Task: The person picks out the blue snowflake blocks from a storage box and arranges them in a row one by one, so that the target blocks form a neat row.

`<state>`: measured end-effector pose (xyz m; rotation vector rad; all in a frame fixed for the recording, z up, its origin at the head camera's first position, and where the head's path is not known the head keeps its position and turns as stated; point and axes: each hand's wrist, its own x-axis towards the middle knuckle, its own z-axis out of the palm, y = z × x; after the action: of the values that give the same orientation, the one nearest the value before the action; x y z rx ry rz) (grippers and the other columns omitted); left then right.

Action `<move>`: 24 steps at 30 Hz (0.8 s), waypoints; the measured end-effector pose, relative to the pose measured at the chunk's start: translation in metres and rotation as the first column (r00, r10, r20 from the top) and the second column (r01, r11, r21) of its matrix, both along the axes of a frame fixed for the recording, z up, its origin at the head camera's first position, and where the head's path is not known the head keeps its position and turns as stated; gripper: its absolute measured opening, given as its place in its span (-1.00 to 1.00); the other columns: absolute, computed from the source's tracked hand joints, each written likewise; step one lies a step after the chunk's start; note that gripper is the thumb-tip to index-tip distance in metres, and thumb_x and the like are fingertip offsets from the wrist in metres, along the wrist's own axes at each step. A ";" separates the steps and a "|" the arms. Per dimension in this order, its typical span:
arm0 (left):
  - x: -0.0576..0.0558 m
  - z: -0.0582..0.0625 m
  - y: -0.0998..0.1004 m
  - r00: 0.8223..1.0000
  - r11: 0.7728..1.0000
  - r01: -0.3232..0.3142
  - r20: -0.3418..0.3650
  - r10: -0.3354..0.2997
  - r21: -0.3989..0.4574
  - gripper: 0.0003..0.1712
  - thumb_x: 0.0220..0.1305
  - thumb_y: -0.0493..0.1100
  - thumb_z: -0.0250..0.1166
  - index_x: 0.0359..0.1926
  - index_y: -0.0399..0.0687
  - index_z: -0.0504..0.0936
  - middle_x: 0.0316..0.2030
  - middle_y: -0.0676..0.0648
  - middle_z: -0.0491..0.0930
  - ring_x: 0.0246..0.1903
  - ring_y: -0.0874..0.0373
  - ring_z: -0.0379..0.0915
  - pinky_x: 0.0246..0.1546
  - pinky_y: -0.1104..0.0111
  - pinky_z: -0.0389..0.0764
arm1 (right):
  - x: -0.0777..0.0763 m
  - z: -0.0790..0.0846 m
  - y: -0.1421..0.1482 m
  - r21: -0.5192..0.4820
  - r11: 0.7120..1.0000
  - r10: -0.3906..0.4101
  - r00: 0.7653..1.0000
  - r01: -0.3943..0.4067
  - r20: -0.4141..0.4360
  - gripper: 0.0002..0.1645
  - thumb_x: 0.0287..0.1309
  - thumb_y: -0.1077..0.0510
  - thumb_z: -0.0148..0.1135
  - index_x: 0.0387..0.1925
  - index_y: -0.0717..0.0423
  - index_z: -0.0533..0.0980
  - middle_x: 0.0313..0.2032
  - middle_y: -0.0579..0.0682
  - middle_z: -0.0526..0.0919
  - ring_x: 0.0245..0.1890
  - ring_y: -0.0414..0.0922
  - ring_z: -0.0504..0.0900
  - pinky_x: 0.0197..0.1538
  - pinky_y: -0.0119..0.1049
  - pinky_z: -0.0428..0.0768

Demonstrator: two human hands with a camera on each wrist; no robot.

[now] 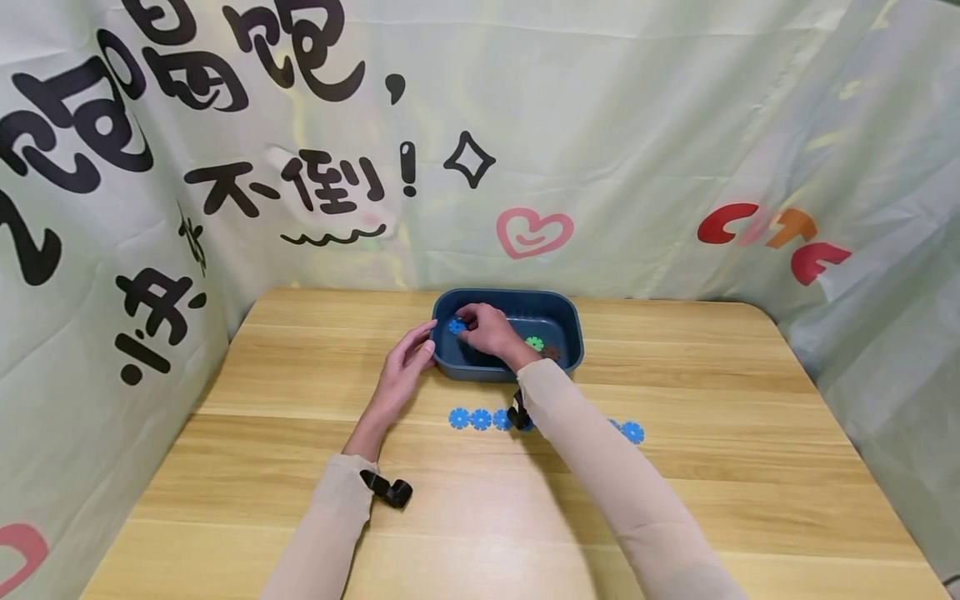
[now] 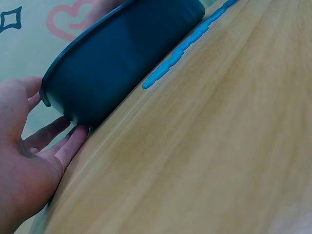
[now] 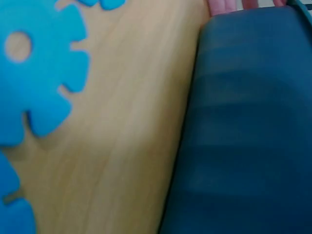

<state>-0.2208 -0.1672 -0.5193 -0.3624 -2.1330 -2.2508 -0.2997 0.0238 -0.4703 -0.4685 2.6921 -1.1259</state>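
A dark blue plastic basin (image 1: 507,372) stands at the back of the table. My left hand (image 1: 403,367) rests against its left end, with the fingers fairly straight; in the left wrist view, fingertips (image 2: 78,134) touch low on the wall. Inside the basin, my right hand (image 1: 491,330) pinches at a blue snowflake disc (image 1: 455,327) with curled fingers, near the left end. A green snowflake disc (image 1: 534,342) and brown discs (image 1: 551,352) lie to the right in the basin. The right wrist view shows only the basin's outer wall (image 3: 243,126) and blue discs, not the right hand.
A row of blue snowflake discs (image 1: 481,419) lies on the wooden table (image 1: 480,533) in front of the basin. My right forearm covers the row's middle; its right end (image 1: 633,432) shows beyond the sleeve. A printed curtain (image 1: 637,167) stands behind and at both sides.
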 end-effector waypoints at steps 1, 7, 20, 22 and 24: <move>0.000 0.000 0.000 1.000 1.000 0.001 -0.002 -0.001 -0.001 -0.45 0.62 -0.09 0.08 0.50 -0.14 0.35 0.45 -0.25 0.30 0.37 -0.19 0.34 0.22 0.24 0.58 | 0.000 0.000 -0.001 0.013 1.000 0.009 1.000 -0.009 -0.004 -0.54 0.33 0.27 0.32 0.24 0.24 0.55 0.06 0.16 0.64 0.02 0.04 0.60 0.19 -0.12 0.62; 0.001 0.001 -0.001 1.000 1.000 0.000 -0.005 0.000 -0.009 -0.45 0.60 -0.03 0.10 0.49 -0.08 0.38 0.44 -0.20 0.34 0.36 -0.12 0.37 0.20 0.29 0.59 | 0.001 0.000 -0.004 0.082 0.996 0.048 0.999 -0.046 -0.022 -0.54 0.34 0.23 0.35 0.23 0.24 0.57 0.05 0.15 0.64 0.04 0.02 0.59 0.24 -0.14 0.59; 0.000 -0.001 -0.001 1.000 1.000 -0.011 0.005 0.011 -0.012 -0.44 0.59 0.01 0.13 0.48 -0.07 0.40 0.42 -0.16 0.36 0.34 -0.04 0.40 0.17 0.37 0.60 | -0.001 -0.001 -0.004 0.155 0.982 0.111 0.993 -0.104 -0.037 -0.67 0.26 0.21 0.42 0.02 0.23 0.64 -0.04 0.12 0.68 -0.03 -0.01 0.61 0.21 -0.17 0.59; 0.000 0.000 -0.001 1.000 1.000 -0.012 0.009 0.012 -0.013 -0.44 0.59 0.01 0.13 0.48 -0.05 0.41 0.42 -0.14 0.36 0.35 -0.03 0.39 0.18 0.35 0.60 | -0.002 -0.001 -0.003 0.160 0.979 0.130 0.991 -0.123 -0.034 -0.67 0.23 0.21 0.44 0.00 0.24 0.64 -0.05 0.12 0.68 -0.03 -0.01 0.61 0.21 -0.17 0.59; 0.000 0.000 -0.001 1.000 1.000 -0.008 0.013 0.008 -0.010 -0.45 0.59 -0.01 0.12 0.48 -0.05 0.40 0.43 -0.15 0.36 0.36 -0.06 0.38 0.19 0.34 0.59 | -0.001 0.000 -0.003 0.155 0.979 0.139 0.990 -0.133 -0.028 -0.66 0.20 0.21 0.45 -0.01 0.24 0.63 -0.05 0.11 0.68 -0.03 -0.01 0.61 0.21 -0.18 0.59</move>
<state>-0.2203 -0.1680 -0.5192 -0.3407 -2.1484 -2.2454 -0.3011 0.0213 -0.4708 -0.6426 2.7055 -0.8758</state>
